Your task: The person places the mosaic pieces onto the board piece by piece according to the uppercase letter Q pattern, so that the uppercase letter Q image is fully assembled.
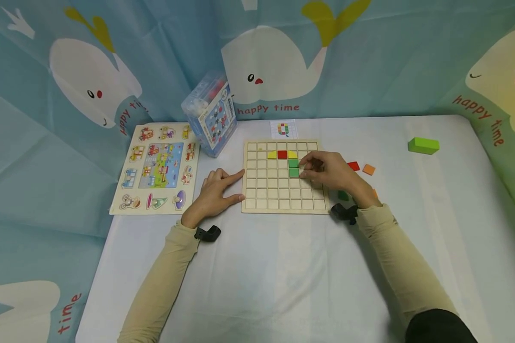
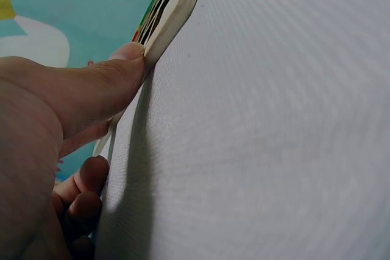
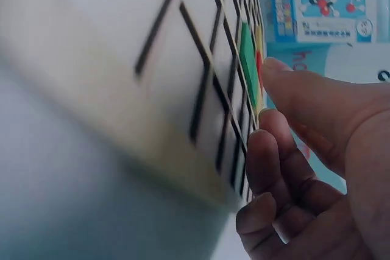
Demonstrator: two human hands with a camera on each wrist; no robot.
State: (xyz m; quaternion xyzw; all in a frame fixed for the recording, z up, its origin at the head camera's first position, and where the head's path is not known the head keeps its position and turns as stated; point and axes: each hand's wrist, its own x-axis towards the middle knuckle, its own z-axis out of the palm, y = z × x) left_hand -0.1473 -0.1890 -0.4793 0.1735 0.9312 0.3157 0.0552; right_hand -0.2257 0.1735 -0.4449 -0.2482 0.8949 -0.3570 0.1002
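Observation:
A wooden grid board [image 1: 266,205] lies on the table, with a red tile [image 1: 282,155] between two yellow tiles [image 1: 272,155] in one row. Two green tiles [image 1: 293,163] sit below the right yellow one. Against the board's left edge, my left hand [image 1: 213,196] rests its spread thumb and index finger; the left wrist view shows the thumb [image 2: 103,86] on the rim. Over the board's right side, beside the green tiles, is my right hand [image 1: 328,170]. Its fingers bend loosely, and the right wrist view shows a gap between thumb [image 3: 304,86] and fingertips, with nothing visible there.
Loose red [image 1: 353,166], orange [image 1: 369,169] and green pieces [image 1: 343,195] lie right of the board. A pattern card [image 1: 283,128] sits behind it. Leftward are a picture puzzle board [image 1: 130,186] and a clear plastic box [image 1: 216,119]. A green block [image 1: 423,146] stands far right.

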